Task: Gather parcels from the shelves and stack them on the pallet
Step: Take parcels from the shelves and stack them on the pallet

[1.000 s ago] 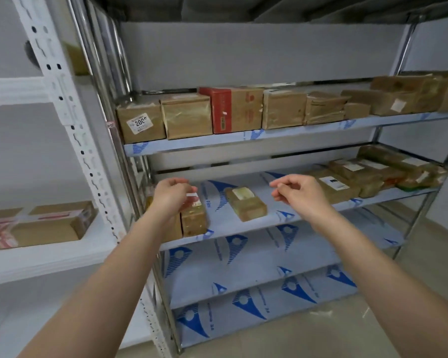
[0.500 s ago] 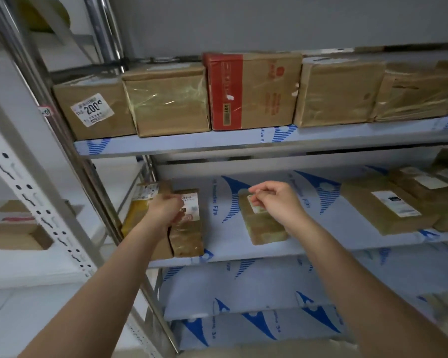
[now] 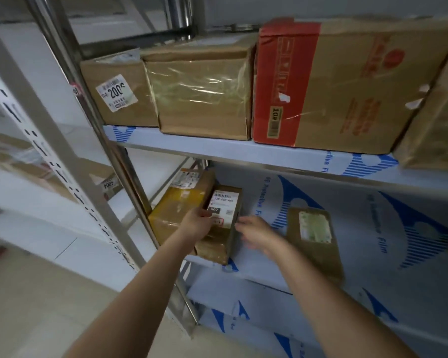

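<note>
Now left hand (image 3: 197,223) and right hand (image 3: 254,232) flank small parcel (image 3: 224,223) at shelf edge (image 3: 259,276).

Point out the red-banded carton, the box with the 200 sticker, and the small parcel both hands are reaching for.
Red-banded carton (image 3: 347,83), head view, on its brown front face.
Box with the 200 sticker (image 3: 117,93), head view, on the white sticker.
Small parcel (image 3: 224,206), head view, on its white label.

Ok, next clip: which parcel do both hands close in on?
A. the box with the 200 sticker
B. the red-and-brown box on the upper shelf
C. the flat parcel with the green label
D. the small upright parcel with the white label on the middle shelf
D: the left hand touches the small upright parcel at its label, and the right hand reaches its other side.
</note>
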Demonstrator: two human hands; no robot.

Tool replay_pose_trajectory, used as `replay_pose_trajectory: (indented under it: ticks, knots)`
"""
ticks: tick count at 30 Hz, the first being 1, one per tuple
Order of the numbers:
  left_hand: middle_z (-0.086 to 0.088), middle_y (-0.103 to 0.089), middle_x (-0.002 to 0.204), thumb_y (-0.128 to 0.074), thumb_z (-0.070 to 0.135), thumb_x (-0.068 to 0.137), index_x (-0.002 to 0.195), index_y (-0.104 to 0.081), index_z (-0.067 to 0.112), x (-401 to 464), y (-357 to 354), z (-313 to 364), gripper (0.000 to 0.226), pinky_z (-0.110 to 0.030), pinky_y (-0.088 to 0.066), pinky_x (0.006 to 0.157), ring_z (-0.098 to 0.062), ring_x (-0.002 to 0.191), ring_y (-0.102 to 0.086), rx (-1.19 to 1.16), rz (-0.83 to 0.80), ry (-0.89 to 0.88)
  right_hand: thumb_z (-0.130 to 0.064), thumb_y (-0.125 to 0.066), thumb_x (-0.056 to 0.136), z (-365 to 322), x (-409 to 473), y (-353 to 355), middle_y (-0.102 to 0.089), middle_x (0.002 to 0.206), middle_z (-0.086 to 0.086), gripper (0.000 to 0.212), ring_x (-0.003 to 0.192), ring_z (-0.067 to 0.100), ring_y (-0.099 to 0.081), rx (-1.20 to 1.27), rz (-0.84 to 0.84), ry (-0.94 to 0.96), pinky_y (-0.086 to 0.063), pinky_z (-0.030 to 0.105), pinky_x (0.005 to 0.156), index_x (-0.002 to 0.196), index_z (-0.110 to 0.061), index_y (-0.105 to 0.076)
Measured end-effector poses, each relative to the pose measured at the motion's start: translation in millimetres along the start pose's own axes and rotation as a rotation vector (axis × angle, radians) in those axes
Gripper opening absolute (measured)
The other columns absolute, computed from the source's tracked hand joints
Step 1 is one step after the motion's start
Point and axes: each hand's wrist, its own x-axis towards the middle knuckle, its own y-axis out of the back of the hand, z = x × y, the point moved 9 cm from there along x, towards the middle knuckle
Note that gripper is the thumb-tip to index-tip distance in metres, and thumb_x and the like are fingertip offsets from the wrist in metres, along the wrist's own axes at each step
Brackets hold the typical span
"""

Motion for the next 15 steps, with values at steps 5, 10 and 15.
replay_pose_trajectory:
  ticks: [5,10,15]
  knots:
    - [0.002,-0.054,0.092,-0.054,0.007,0.097,0.128,-0.056,0.005,10.4,-8.1,-0.7,0.030,-0.022,-0.040,0.063,-0.008,0.076,-0.048,-0.019,-0.012,0.029,-0.029,-0.051,0.102,12.4,17.0,-13.7,-0.054,0.136,0.003,0.038,0.118,0.021,-0.051,0.085,-0.058,-0.060,-0.043,0.038,0.098,0.138,-0.019,-0.048]
    - [-0.009,-0.066,0.102,-0.056,0.009,0.095,0.102,-0.063,0.010,16.7,-15.2,0.3,0.010,-0.034,-0.053,0.082,-0.018,0.088,-0.061,0.034,-0.106,0.034,-0.032,-0.048,0.102,10.6,24.3,-2.4,-0.062,0.117,0.005,0.035,0.112,0.027,-0.059,0.025,-0.012,-0.038,-0.048,0.041,0.100,0.134,-0.016,-0.052]
    - [-0.005,-0.061,0.087,-0.052,0.031,0.100,0.114,-0.058,0.009,19.1,-31.8,-19.2,0.027,-0.029,-0.048,0.071,-0.019,0.075,-0.056,0.105,-0.201,0.166,-0.058,-0.033,0.100,31.1,15.5,13.3,-0.067,0.121,0.015,0.058,0.099,0.027,-0.066,-0.261,-0.106,-0.226,-0.049,0.038,0.091,0.137,-0.015,-0.047]
